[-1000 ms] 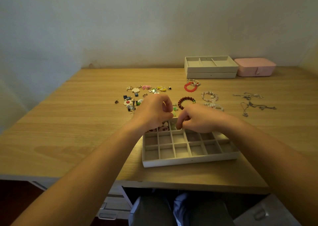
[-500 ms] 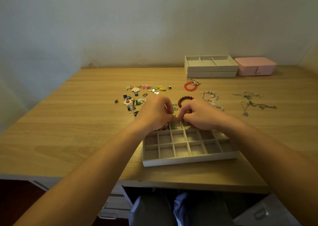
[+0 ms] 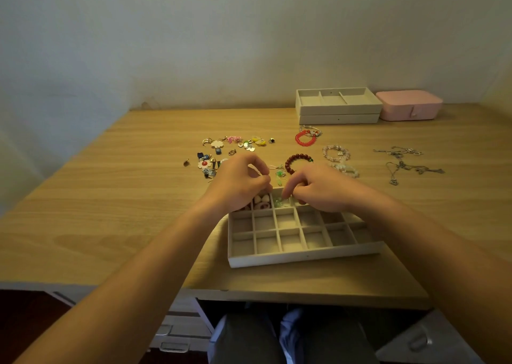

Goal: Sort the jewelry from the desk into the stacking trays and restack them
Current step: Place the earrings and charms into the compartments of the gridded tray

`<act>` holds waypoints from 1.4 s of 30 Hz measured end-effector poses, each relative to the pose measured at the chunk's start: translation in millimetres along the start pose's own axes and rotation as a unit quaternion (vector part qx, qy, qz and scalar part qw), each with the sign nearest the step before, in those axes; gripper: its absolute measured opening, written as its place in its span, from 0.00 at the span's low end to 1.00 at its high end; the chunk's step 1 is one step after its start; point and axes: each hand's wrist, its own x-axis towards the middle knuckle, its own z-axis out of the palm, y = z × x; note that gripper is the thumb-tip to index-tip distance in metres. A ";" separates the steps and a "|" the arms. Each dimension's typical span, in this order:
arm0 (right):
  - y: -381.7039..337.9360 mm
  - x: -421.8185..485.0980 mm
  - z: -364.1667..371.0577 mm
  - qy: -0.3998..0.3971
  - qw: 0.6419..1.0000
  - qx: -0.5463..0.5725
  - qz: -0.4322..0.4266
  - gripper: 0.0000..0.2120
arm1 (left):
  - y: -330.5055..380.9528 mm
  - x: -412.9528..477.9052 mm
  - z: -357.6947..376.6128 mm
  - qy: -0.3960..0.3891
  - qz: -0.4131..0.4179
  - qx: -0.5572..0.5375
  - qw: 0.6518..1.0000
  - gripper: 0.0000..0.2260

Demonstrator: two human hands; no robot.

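Now your left hand (image 3: 238, 187) and right hand (image 3: 318, 190) curl their fingers over the far row of the square-celled beige tray (image 3: 304, 257); whether they pinch anything, I cannot tell. Round-beaded bracelets (image 3: 299, 156) lie just beyond on the woodgrain desk (image 3: 138, 197).

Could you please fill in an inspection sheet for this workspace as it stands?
Surface: light wooden desk.
Job's things: beige gridded tray near front edge, small pieces in back-row cells; two stacked beige trays at back; small earrings pile, red bead bracelet, dark red bead bracelet, pale bead bracelets, silver chains loose.
Clutter: pink lidded box at back.
Grippers: left hand, right hand over tray's back row, fingers curled; contents unclear.
Cables: nothing seen.
Surroundings: plain wall; drawers under desk.
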 end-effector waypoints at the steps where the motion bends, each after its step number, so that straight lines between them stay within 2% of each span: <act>1: -1.0 0.5 0.1 -0.008 1.000 -0.009 0.004 0.15 | 0.0 -0.3 -0.4 0.000 0.002 0.002 1.000 0.03; 7: -3.4 3.0 1.5 0.013 0.999 -0.037 0.011 0.15 | -5.3 4.2 -0.6 0.017 0.039 0.093 0.995 0.06; 12: -4.0 3.7 5.4 -0.025 0.997 -0.068 0.012 0.15 | -10.4 5.3 -0.8 0.017 0.037 0.095 0.995 0.06; 17: -4.1 1.2 -1.6 -0.001 1.000 -0.001 0.003 0.17 | -10.0 3.4 -2.1 0.005 0.029 0.093 0.995 0.07; 25: -6.6 2.3 0.1 -0.043 0.996 -0.076 0.017 0.17 | -8.7 3.2 -2.6 0.000 0.022 0.090 0.996 0.07; 31: -4.8 0.1 -5.9 0.002 0.999 -0.033 0.001 0.17 | -8.6 3.1 -1.8 0.003 0.025 0.082 0.996 0.09; 36: 0.9 2.9 -6.9 -0.032 0.999 -0.024 0.005 0.16 | -9.1 6.6 -0.3 0.009 0.023 0.080 0.996 0.10; 40: 8.7 17.3 -11.3 0.076 0.996 0.045 0.019 0.13 | -5.1 15.9 0.3 0.026 0.012 0.084 0.996 0.08; 42: 14.3 28.7 -12.5 0.107 0.993 0.044 0.036 0.12 | -4.9 24.5 1.3 0.037 -0.002 0.089 0.995 0.08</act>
